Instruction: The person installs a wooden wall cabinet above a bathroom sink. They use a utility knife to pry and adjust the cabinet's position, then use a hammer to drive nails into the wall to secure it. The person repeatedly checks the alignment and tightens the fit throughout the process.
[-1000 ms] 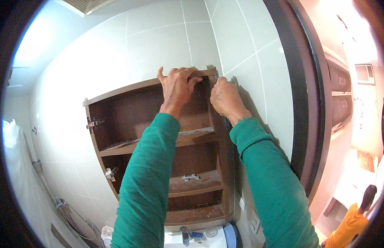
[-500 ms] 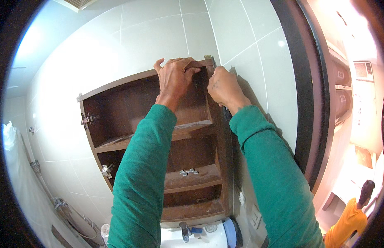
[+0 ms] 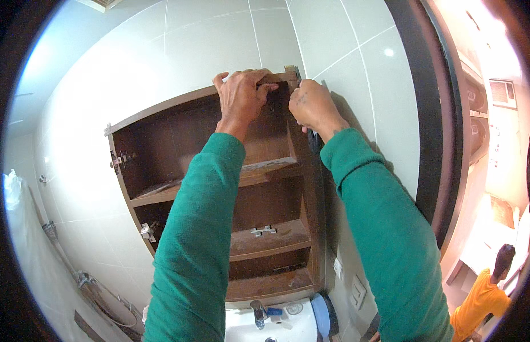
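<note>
A brown wooden wall cabinet (image 3: 239, 176) without a door stands open in front of me, its shelves dusty. My left hand (image 3: 242, 100) is hooked over its top edge near the right corner, fingers on top and thumb inside. Closed at the upper right side, between cabinet and tiled wall, is my right hand (image 3: 315, 107). A dark object (image 3: 315, 141) shows below that fist, and its kind is too hidden to tell. A small metal bracket (image 3: 290, 69) sits on the top right corner. Metal hinges (image 3: 122, 161) are fixed on the left inner side; a loose-looking hinge piece (image 3: 263, 230) lies on a shelf.
Below the cabinet is a white sink (image 3: 299, 322) with a faucet (image 3: 257, 314) and a blue container (image 3: 323, 316) beside it. A shower hose (image 3: 102, 296) hangs at the left. Past the dark door frame (image 3: 427, 114) at the right, a person in orange (image 3: 482, 308) is visible.
The view has shifted slightly. Both hands keep their places at the cabinet's top right, the right fist staying closed by the side.
</note>
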Demonstrator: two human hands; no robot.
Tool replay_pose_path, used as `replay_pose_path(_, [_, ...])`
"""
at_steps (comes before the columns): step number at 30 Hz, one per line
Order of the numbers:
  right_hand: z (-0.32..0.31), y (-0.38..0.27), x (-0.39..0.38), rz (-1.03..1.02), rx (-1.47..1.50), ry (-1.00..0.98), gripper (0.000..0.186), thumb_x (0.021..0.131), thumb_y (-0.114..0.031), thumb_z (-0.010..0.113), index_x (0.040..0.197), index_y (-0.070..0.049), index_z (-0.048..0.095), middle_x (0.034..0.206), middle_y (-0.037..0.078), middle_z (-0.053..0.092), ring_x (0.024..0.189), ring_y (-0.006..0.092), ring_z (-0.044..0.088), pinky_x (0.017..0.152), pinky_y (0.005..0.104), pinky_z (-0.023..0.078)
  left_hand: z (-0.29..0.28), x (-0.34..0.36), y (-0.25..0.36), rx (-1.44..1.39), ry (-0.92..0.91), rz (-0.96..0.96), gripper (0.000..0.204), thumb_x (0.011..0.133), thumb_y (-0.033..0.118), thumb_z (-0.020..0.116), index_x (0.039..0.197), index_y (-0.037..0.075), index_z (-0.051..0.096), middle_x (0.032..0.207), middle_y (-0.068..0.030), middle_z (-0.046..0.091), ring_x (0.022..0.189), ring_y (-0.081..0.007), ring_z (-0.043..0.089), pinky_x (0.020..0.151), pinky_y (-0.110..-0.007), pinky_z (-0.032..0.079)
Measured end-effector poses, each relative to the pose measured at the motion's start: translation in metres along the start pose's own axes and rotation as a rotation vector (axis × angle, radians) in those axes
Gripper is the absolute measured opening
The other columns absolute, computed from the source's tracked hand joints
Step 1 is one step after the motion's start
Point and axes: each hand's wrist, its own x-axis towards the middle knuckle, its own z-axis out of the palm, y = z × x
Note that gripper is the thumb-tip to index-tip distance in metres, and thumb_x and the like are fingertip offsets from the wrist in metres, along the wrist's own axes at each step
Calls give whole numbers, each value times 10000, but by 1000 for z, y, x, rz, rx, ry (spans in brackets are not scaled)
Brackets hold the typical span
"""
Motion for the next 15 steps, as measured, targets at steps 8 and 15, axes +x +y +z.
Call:
replay_pose_path(8, [-32,-10,-115,-103,-24,427,131,998,-103,537,969,23,520,765,301,646,746,517,661,641,575,540,-8,5,-10,1,-142,2,399,889,234,720,1284,290,728,1196,-30,762,1133,-253,702,1155,-559,325])
replay_pose_path(15, [-76,2,-228,-194,147,206,129,976,-53,540,1065,-2,461,816,285,605,753,498,647,606,568,520,-19,64,49,-64,-458,-66,492,876,475,690,1137,67,774,1115,-209,754,1098,-413,701,1083,-615,436])
